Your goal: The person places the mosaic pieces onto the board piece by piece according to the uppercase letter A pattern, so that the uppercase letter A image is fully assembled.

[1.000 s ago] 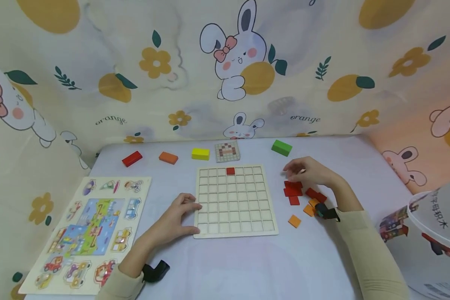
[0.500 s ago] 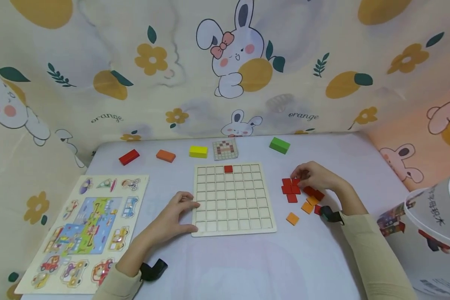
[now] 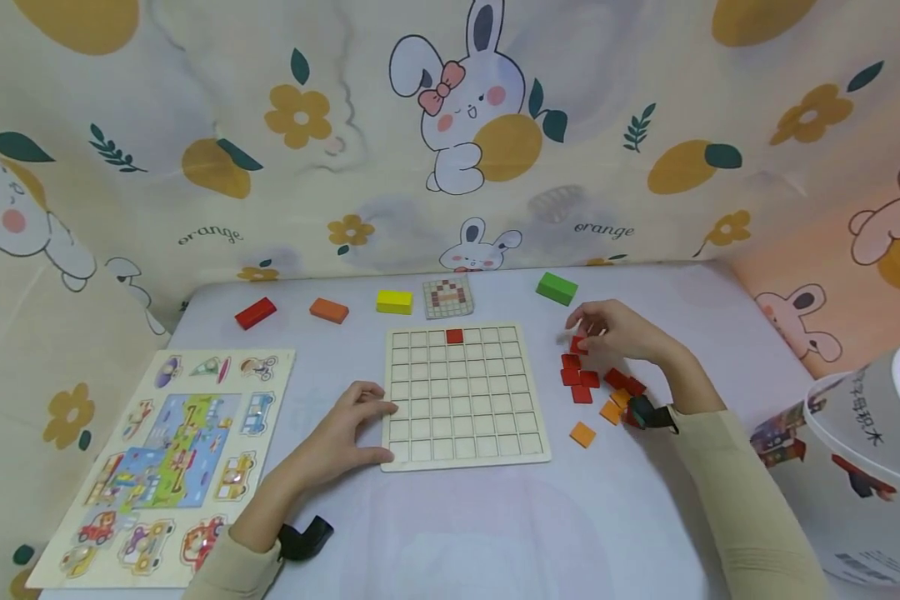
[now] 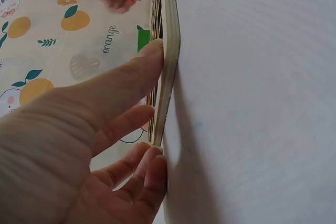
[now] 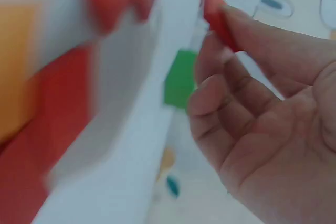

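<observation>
A square wooden grid board (image 3: 457,400) lies mid-table, with one red tile (image 3: 454,336) in a cell of its far row. My left hand (image 3: 345,433) touches the board's left edge, thumb by the near corner and fingers spread farther along. In the left wrist view, the thumb and fingertips (image 4: 152,51) rest against the board's rim. To the right of the board, my right hand (image 3: 611,329) pinches a small red square tile (image 5: 218,17) between thumb and index finger. Below that hand lie several loose red tiles (image 3: 581,393) and some orange tiles (image 3: 582,434).
Red (image 3: 256,313), orange (image 3: 329,311), yellow (image 3: 394,302) and green blocks (image 3: 557,289) line the back, with a small pattern card (image 3: 448,298) among them. A picture puzzle board (image 3: 270,367) lies left. A large white bucket (image 3: 855,500) stands right.
My right hand has picked one red tile from the pile and moved slightly up and left with it. The left hand has stayed at the board's edge.
</observation>
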`<control>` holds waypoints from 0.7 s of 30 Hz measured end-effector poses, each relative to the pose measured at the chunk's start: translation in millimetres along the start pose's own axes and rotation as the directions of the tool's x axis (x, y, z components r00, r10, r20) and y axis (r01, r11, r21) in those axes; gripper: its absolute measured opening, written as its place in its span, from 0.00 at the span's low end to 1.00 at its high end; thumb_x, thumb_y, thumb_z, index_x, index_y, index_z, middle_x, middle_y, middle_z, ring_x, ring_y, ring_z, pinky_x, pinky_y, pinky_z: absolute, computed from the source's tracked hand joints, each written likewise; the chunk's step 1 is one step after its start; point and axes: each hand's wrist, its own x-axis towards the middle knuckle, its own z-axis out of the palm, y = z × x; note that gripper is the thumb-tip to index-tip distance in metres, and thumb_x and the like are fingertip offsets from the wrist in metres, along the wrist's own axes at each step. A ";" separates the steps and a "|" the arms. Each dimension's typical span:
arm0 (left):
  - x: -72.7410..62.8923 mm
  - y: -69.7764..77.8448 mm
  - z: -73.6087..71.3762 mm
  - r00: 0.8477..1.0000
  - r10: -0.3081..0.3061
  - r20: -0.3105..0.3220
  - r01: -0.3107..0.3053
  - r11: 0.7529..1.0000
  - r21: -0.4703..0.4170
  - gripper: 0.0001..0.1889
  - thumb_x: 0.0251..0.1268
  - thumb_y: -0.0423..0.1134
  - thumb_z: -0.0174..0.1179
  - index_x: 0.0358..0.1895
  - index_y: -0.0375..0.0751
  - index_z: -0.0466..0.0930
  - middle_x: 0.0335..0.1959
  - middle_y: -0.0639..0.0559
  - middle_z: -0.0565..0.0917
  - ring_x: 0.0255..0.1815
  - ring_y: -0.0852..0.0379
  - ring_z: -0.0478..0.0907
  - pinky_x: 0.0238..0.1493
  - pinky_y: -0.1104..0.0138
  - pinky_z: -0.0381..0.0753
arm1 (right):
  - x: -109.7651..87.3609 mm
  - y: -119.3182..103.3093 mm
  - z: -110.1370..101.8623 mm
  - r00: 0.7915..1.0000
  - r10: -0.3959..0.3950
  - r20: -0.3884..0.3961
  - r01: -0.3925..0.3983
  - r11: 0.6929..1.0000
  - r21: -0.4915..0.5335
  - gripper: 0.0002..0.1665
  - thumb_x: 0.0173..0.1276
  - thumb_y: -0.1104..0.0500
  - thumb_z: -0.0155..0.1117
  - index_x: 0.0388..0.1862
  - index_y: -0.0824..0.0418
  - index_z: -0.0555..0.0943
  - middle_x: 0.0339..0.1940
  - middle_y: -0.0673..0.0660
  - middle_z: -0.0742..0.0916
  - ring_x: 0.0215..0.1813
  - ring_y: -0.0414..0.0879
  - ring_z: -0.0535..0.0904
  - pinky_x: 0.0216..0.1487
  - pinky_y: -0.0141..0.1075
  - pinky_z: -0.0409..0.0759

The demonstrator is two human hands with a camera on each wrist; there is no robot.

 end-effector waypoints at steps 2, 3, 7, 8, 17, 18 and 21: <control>-0.1 0.2 -0.3 1.000 0.004 -0.001 -0.004 1.000 0.004 0.32 0.48 0.40 0.79 0.61 0.43 0.80 0.64 0.49 0.67 0.63 0.50 0.66 0.68 0.52 0.68 | 12.8 -11.5 2.4 0.999 -0.047 -0.010 0.047 0.999 0.007 0.14 0.65 0.70 0.65 0.50 0.69 0.81 0.38 0.58 0.84 0.42 0.52 0.76 0.41 0.35 0.77; -0.2 0.4 -0.5 1.000 0.005 -0.001 -0.005 1.000 0.005 0.32 0.48 0.40 0.79 0.61 0.43 0.80 0.64 0.48 0.67 0.63 0.50 0.66 0.68 0.52 0.68 | 20.2 -19.3 5.3 0.998 -0.065 -0.005 0.065 0.998 0.018 0.13 0.65 0.70 0.65 0.49 0.69 0.82 0.39 0.59 0.84 0.42 0.52 0.76 0.41 0.35 0.77; 0.0 1.2 -1.7 1.000 0.013 -0.002 -0.013 1.000 0.014 0.32 0.48 0.41 0.79 0.60 0.42 0.80 0.64 0.47 0.67 0.63 0.49 0.66 0.68 0.51 0.68 | 55.4 -47.2 26.0 0.986 -0.160 0.037 0.158 0.985 0.063 0.10 0.66 0.71 0.65 0.46 0.71 0.83 0.37 0.58 0.84 0.41 0.51 0.76 0.42 0.35 0.77; 0.1 1.4 -2.0 1.000 0.015 0.000 -0.015 1.000 0.015 0.32 0.49 0.41 0.79 0.60 0.42 0.80 0.64 0.47 0.67 0.63 0.49 0.66 0.68 0.51 0.68 | 64.4 -53.8 32.8 0.982 -0.183 0.047 0.179 0.981 0.079 0.09 0.66 0.71 0.65 0.45 0.71 0.83 0.36 0.58 0.85 0.40 0.51 0.77 0.42 0.35 0.77; 0.7 2.3 -3.7 1.000 0.011 0.018 -0.011 1.000 0.017 0.31 0.50 0.41 0.78 0.60 0.41 0.80 0.65 0.46 0.67 0.65 0.47 0.66 0.69 0.50 0.67 | 122.0 -99.0 93.5 0.965 -0.234 0.116 0.224 0.970 0.098 0.06 0.63 0.74 0.66 0.39 0.71 0.83 0.36 0.59 0.85 0.38 0.47 0.80 0.42 0.34 0.79; 0.6 2.0 -3.9 1.000 0.011 0.017 -0.011 1.000 0.018 0.31 0.50 0.41 0.78 0.60 0.41 0.80 0.65 0.46 0.67 0.65 0.47 0.66 0.69 0.50 0.67 | 125.5 -101.4 99.0 0.964 -0.234 0.123 0.224 0.970 0.094 0.06 0.63 0.74 0.66 0.39 0.71 0.83 0.36 0.59 0.85 0.38 0.47 0.80 0.43 0.33 0.79; 0.0 1.0 -3.9 1.000 0.014 0.014 -0.014 1.000 0.019 0.31 0.50 0.41 0.78 0.60 0.42 0.80 0.65 0.46 0.67 0.65 0.46 0.66 0.69 0.50 0.67 | 131.8 -106.2 111.9 0.964 -0.228 0.136 0.220 0.973 0.074 0.06 0.63 0.75 0.66 0.39 0.71 0.84 0.37 0.59 0.85 0.38 0.47 0.80 0.43 0.33 0.80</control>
